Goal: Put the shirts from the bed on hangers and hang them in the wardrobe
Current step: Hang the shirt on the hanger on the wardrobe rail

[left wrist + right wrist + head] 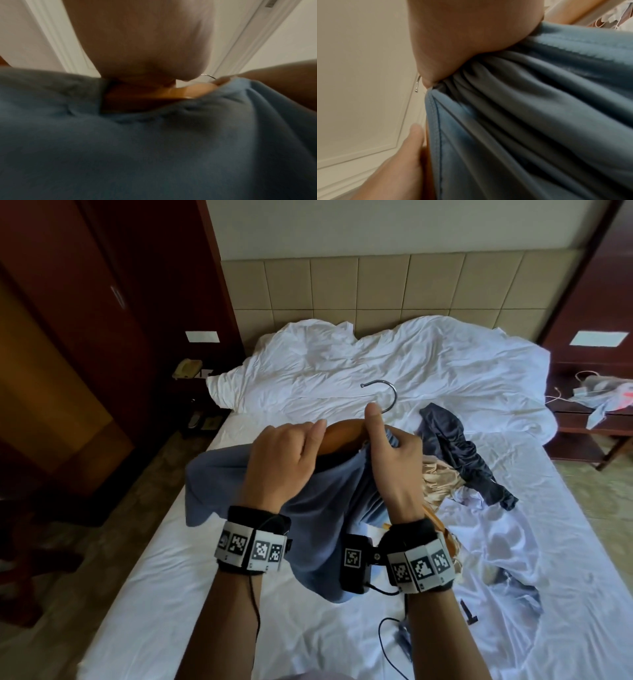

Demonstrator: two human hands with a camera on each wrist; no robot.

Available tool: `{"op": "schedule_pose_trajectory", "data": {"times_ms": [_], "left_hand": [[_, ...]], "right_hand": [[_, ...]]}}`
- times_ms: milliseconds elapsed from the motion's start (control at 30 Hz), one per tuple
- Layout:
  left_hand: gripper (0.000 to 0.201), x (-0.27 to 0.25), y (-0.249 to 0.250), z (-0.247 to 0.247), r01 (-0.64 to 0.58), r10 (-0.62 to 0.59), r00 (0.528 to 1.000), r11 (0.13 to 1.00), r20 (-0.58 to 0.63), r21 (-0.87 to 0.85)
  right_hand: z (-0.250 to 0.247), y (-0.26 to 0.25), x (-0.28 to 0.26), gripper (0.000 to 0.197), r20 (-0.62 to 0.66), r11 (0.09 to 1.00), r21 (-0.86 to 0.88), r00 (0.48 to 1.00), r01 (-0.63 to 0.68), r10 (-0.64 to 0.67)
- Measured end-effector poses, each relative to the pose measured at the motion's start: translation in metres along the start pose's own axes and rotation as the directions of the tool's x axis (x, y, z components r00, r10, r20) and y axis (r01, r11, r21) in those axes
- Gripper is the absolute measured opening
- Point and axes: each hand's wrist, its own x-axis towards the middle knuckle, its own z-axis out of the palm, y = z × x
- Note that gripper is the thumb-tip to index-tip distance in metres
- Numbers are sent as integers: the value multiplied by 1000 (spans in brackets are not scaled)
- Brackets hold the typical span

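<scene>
Both hands (337,460) hold blue shirt (318,518) on wooden hanger (342,436)

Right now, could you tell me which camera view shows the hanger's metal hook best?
The head view: the whole curved hook stands out against the white bedding above the wooden hanger. The right wrist view shows only its tip beside the hand; the left wrist view catches a thin blurred sliver.

No words, brands or numbers can be read in any view; the only printed signs are black-and-white square code markers on the left wristband (251,547) and the right wristband (420,567), below the fingers, plus one marker on the black camera block (355,558) beside the right wrist
</scene>
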Motion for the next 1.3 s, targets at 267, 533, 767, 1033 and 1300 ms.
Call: {"op": "schedule_pose_trajectory", "data": {"times_ms": [267, 533, 767, 1033, 1300], "left_hand": [[75, 19, 13, 4, 24, 16, 959, 991, -284, 134], [76, 42, -6, 3, 275, -248, 882, 961, -400, 11], [71, 17, -24, 6, 405, -421, 812, 905, -404, -130], [67, 17, -39, -4, 422, -433, 763, 896, -480, -138], [67, 17, -44, -11, 469, -480, 714, 869, -509, -161]], "right_hand": [[-6, -2, 6, 55, 60, 985, -72, 987, 156, -151], [-30, 21, 16, 51, 254, 856, -386, 932, 344, -260], [-50, 41, 26, 56, 287, 739, -555, 922, 381, -260], [-50, 48, 30, 59, 164, 748, -545, 923, 379, -348], [-56, 62, 35, 60, 57, 815, -501, 951, 291, -305]]}}
